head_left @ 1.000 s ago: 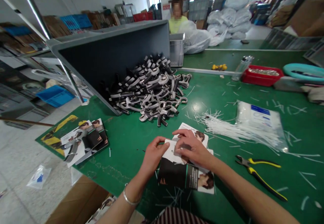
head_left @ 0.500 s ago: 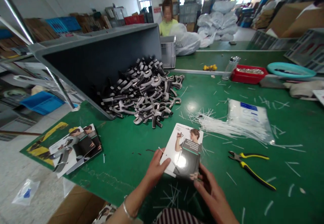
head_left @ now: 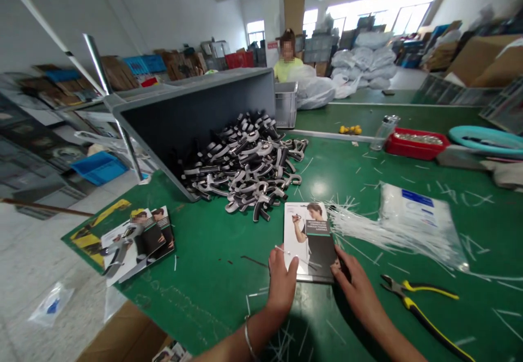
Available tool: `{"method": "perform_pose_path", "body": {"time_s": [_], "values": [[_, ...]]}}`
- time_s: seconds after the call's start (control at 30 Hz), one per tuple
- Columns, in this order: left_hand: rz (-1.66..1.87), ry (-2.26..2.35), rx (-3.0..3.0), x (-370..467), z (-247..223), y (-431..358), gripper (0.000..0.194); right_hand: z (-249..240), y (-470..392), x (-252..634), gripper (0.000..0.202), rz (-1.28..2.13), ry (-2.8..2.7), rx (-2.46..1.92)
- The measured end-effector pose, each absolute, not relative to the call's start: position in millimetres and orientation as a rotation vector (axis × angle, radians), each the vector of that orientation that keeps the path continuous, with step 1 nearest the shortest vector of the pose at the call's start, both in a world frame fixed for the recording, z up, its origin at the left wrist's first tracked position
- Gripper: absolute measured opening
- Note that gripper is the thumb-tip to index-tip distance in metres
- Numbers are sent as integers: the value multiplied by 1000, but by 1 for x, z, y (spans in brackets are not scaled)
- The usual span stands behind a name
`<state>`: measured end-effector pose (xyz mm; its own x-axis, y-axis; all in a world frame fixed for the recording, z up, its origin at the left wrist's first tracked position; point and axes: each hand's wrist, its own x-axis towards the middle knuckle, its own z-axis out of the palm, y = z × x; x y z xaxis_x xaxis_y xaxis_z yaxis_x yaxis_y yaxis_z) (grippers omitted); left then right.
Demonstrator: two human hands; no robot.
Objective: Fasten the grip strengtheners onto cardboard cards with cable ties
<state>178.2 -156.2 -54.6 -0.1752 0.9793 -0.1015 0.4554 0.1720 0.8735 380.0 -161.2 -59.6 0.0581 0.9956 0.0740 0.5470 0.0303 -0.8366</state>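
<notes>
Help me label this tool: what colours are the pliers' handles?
The pliers' handles are black and yellow, clearest in the head view.

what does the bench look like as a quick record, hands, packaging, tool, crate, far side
left hand: at the lower left edge of the printed packaging
right hand: at its lower right edge
tool: pliers with yellow-and-black handles, right of the right hand
crate: grey crate on its side, grey-and-black pieces spilling onto the green table
far side: red tray, turquoise tray
</notes>
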Motion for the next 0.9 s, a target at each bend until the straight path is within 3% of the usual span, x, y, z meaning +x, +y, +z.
{"method": "perform_pose_path", "body": {"time_s": [0.2, 0.3, 0.4, 0.6, 0.73, 0.8, 0.9], "values": [[914, 1473, 1511, 119, -31, -147, 35, -61, -187, 365, 53, 856, -1496, -1637], [967, 1749, 1845, 90, -8, -94, 31, -56, -177, 373, 52, 793, -1527, -1619], [632, 2115, 2016, 85, 2, -41, 26, -42, -164, 381, 45, 602, -1597, -1591], [501, 2184, 2016, 92, 3, -10, 23, -9, -154, 376, 28, 616, -1761, -1447], [742, 1880, 1961, 77, 29, -33, 20, 9, -146, 370, 25, 821, -1666, -1451], [959, 1509, 1712, 79, 46, -53, 25, 23, -139, 368, 23, 1001, -1563, -1437], [936, 1006, 1239, 96, 60, -84, 33, 46, -126, 363, 25, 1271, -1437, -1320]]}}
